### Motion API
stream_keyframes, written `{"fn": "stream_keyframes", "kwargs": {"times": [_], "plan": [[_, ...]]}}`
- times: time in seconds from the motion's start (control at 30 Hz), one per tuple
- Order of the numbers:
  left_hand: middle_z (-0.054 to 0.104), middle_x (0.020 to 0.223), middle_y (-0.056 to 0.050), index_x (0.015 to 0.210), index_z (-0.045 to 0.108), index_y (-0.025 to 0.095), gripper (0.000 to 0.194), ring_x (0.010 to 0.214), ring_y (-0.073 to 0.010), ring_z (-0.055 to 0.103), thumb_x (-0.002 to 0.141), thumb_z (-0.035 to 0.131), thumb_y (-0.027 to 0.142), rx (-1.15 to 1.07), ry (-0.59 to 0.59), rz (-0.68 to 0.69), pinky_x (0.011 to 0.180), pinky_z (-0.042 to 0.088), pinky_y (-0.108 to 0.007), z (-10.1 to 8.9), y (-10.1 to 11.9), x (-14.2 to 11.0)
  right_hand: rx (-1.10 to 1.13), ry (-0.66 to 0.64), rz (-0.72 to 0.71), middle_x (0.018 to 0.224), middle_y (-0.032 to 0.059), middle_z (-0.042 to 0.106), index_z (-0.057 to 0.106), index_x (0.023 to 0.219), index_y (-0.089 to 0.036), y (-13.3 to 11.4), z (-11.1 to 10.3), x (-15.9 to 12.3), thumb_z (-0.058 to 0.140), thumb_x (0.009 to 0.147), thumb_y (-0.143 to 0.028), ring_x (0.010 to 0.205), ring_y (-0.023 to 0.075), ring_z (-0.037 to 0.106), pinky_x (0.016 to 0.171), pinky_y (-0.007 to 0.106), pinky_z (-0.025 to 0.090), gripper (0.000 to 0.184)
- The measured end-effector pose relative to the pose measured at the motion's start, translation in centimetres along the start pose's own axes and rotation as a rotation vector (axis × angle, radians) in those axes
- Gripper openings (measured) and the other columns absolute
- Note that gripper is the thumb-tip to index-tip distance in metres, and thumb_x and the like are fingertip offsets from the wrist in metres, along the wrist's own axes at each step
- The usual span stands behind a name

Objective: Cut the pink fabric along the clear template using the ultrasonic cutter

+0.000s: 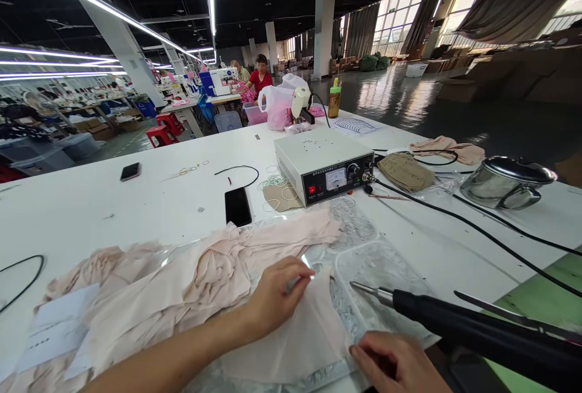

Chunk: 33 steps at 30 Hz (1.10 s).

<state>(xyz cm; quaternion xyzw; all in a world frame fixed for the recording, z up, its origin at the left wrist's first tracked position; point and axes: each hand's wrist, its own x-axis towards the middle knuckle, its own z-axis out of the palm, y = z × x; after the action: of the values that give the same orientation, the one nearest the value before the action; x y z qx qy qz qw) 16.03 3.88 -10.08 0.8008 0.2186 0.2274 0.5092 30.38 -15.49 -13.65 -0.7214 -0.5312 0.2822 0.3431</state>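
Note:
A pale pink fabric piece [295, 341] lies spread over a clear sheet [377, 265] at the table's front. My left hand [277, 296] is above its upper part, thumb and forefinger pressed together near the top edge. What sits between those fingertips is too small to make out. At the lower right corner of the same piece, my right hand [398, 359] pinches the fabric edge. A black pen-shaped tool [450, 314] with a pointed metal tip reaches in from the right, above my right hand and untouched by it. More pink fabric pieces [213, 265] are heaped to the left.
Behind the sheet stand a control box [322, 165] with a cable [436, 217] running right, and a black phone [237, 206]. A steel mug [507, 181] and tan cloth patches [406, 171] are at right. Tweezers [513, 317] lie beside the tool. People sit farther back.

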Motion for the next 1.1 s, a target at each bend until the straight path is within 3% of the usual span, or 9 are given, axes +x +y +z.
{"fn": "stream_keyframes", "kwargs": {"times": [0.07, 0.13, 0.2, 0.27, 0.37, 0.53, 0.7, 0.93, 1.1], "plan": [[0.071, 0.105, -0.011, 0.101, 0.071, 0.02, 0.02, 0.098, -0.0211, 0.066, 0.092, 0.054, 0.02, 0.291, -0.155, 0.31, 0.09, 0.052, -0.034, -0.2, 0.4, -1.5, -0.056, 0.177, -0.147, 0.069, 0.0015, 0.066, 0.067, 0.081, -0.022, -0.1, -0.2, 0.1, 0.045, 0.096, -0.033, 0.059, 0.0149, 0.063, 0.053, 0.023, 0.048, 0.029], [0.068, 0.117, -0.013, 0.115, 0.066, 0.018, 0.026, 0.108, -0.0241, 0.064, 0.095, 0.05, 0.019, 0.485, -0.29, 0.507, 0.1, 0.048, -0.039, 0.0, 0.3, -3.0, -0.161, 0.343, -0.371, 0.095, 0.006, 0.073, 0.068, 0.108, -0.021, -0.2, 0.0, 0.8, 0.046, 0.095, -0.022, 0.084, 0.0175, 0.071, 0.072, 0.023, 0.056, 0.026], [0.064, 0.127, -0.014, 0.124, 0.061, 0.017, 0.03, 0.12, -0.0271, 0.059, 0.095, 0.051, 0.022, 0.598, -0.4, 0.58, 0.111, 0.038, -0.044, 0.2, -0.2, -4.1, -0.303, 0.437, -0.562, 0.114, 0.0088, 0.071, 0.064, 0.122, -0.018, -0.3, 0.6, 1.8, 0.047, 0.091, -0.014, 0.105, 0.0203, 0.068, 0.088, 0.028, 0.056, 0.035], [0.059, 0.135, -0.013, 0.128, 0.057, 0.016, 0.034, 0.129, -0.0288, 0.052, 0.096, 0.052, 0.026, 0.675, -0.471, 0.595, 0.117, 0.029, -0.045, 0.3, -0.7, -4.7, -0.435, 0.447, -0.645, 0.123, 0.009, 0.068, 0.062, 0.126, -0.017, -0.1, 1.2, 2.7, 0.047, 0.09, -0.011, 0.114, 0.0228, 0.064, 0.091, 0.033, 0.057, 0.04], [0.056, 0.139, -0.009, 0.131, 0.055, 0.018, 0.034, 0.133, -0.0277, 0.049, 0.098, 0.051, 0.024, 0.726, -0.524, 0.6, 0.119, 0.025, -0.043, -0.5, -1.0, -4.9, -0.558, 0.423, -0.638, 0.123, 0.0081, 0.068, 0.064, 0.124, -0.016, 0.5, 1.6, 3.2, 0.048, 0.09, -0.014, 0.113, 0.0247, 0.065, 0.087, 0.037, 0.06, 0.037], [0.058, 0.137, -0.009, 0.128, 0.057, 0.017, 0.032, 0.133, -0.0255, 0.048, 0.098, 0.048, 0.02, 0.695, -0.581, 0.615, 0.12, 0.024, -0.039, -2.2, -0.3, -4.9, -0.532, 0.455, -0.556, 0.121, 0.0112, 0.068, 0.064, 0.122, -0.013, 0.5, 1.1, 2.6, 0.046, 0.094, -0.02, 0.111, 0.0225, 0.066, 0.084, 0.032, 0.061, 0.034], [0.055, 0.14, -0.013, 0.134, 0.051, 0.013, 0.037, 0.137, -0.0262, 0.043, 0.099, 0.046, 0.025, 0.657, -0.591, 0.63, 0.121, 0.021, -0.041, -1.3, -0.8, -4.8, -0.555, 0.34, -0.669, 0.131, 0.0081, 0.063, 0.061, 0.128, -0.016, -0.3, 1.3, 3.3, 0.046, 0.091, -0.014, 0.123, 0.0245, 0.058, 0.096, 0.04, 0.056, 0.04], [0.055, 0.14, -0.01, 0.131, 0.055, 0.015, 0.035, 0.137, -0.0244, 0.043, 0.1, 0.042, 0.024, 0.576, -0.647, 0.619, 0.12, 0.025, -0.036, -1.4, -1.6, -5.3, -0.537, 0.387, -0.526, 0.135, 0.01, 0.06, 0.053, 0.137, -0.015, 1.4, 2.0, 4.1, 0.044, 0.096, -0.02, 0.124, 0.0241, 0.057, 0.095, 0.039, 0.057, 0.042], [0.051, 0.144, -0.014, 0.134, 0.051, 0.007, 0.041, 0.139, -0.0273, 0.04, 0.103, 0.041, 0.031, 0.704, -0.582, 0.653, 0.119, 0.025, -0.04, -1.2, -1.6, -5.1, -0.583, 0.349, -0.613, 0.137, 0.0064, 0.058, 0.048, 0.142, -0.019, 1.6, 1.6, 4.0, 0.046, 0.096, -0.022, 0.129, 0.0241, 0.052, 0.097, 0.039, 0.055, 0.046]]}}
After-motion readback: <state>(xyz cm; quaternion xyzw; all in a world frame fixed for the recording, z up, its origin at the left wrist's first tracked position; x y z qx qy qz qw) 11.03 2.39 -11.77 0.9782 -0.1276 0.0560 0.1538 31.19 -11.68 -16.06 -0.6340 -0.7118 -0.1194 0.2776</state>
